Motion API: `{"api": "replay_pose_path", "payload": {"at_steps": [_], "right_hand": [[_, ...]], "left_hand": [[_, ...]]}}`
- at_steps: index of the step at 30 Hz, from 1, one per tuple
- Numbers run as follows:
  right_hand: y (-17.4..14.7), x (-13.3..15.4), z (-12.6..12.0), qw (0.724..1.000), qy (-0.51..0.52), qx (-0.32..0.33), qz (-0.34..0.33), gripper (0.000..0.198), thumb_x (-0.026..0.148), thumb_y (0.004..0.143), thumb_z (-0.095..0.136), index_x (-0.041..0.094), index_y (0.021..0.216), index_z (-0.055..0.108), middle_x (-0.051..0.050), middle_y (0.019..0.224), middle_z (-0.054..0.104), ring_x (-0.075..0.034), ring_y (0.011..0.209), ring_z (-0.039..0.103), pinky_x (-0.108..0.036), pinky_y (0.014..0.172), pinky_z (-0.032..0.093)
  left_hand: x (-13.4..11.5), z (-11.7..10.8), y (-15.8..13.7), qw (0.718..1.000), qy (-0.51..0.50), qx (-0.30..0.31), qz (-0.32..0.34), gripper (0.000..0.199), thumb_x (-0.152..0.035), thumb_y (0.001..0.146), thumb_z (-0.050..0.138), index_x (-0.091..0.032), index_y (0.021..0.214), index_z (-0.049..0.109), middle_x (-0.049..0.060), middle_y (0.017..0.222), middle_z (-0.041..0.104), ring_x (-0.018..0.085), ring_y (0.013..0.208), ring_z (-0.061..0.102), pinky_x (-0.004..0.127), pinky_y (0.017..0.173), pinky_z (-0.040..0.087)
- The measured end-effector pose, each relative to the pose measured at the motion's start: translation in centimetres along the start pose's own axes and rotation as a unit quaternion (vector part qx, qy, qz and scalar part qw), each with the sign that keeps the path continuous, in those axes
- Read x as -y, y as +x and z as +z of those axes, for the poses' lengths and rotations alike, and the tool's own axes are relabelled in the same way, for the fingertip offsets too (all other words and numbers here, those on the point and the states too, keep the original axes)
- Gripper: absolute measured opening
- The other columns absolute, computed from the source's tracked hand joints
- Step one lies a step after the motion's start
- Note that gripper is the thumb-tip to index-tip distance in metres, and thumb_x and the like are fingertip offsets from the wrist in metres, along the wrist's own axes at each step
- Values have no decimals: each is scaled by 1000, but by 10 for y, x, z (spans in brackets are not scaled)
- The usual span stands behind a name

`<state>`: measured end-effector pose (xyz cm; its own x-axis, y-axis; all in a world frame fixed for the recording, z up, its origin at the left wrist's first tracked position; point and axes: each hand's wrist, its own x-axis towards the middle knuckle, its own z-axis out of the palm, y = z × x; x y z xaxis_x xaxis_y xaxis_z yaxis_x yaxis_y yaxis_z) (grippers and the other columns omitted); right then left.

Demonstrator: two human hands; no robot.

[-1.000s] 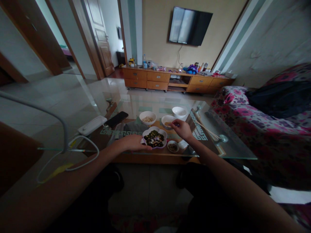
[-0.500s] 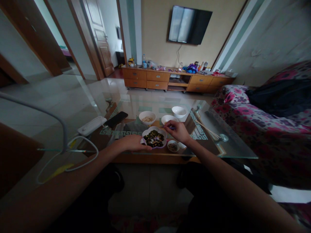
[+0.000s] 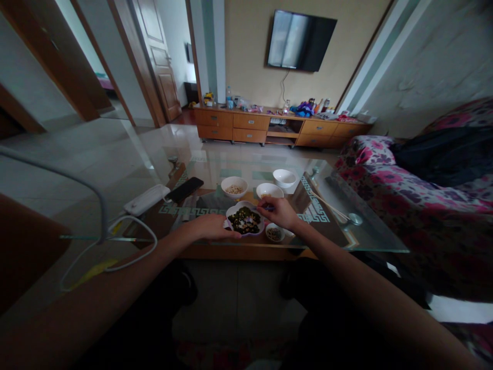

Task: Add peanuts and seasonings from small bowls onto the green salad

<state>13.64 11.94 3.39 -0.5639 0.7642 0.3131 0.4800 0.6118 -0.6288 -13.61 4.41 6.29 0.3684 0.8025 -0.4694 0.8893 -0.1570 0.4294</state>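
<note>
no legible text, labels, brands, numbers or signs

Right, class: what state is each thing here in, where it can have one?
White flower-shaped bowl: upright, holding dark-green food
Left round white bowl: upright, holding pale pieces
Middle round white bowl: upright
Far round white bowl: upright
Small round white dish: holding dark bits
Black rectangular phone: screen dark
Flat black television: apparently off
Brown panelled door: open
Brown cabinet drawers: shut
</note>
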Motion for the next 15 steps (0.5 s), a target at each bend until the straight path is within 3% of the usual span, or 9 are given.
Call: {"api": "replay_pose_path", "payload": {"at_steps": [8,15], "right_hand": [[-1,7,0,999,-42,33,-4,11,31,92,66,24,92,74,-4,88,78,-20,80,73,-32,72,55],[-1,14,3,997,-57,46,1,10,27,91,66,23,92,76,-5,88,79,-20,77,72,-33,71,54]], "left_hand": [[0,0,2,1000,1,-7,18,72,-83,82,56,-20,112,70,9,92,73,21,63,64,29,59,47],[-3,0,0,1000,9,-3,-9,76,-87,80,54,-17,104,70,9,84,71,21,60,63,30,58,46]]}}
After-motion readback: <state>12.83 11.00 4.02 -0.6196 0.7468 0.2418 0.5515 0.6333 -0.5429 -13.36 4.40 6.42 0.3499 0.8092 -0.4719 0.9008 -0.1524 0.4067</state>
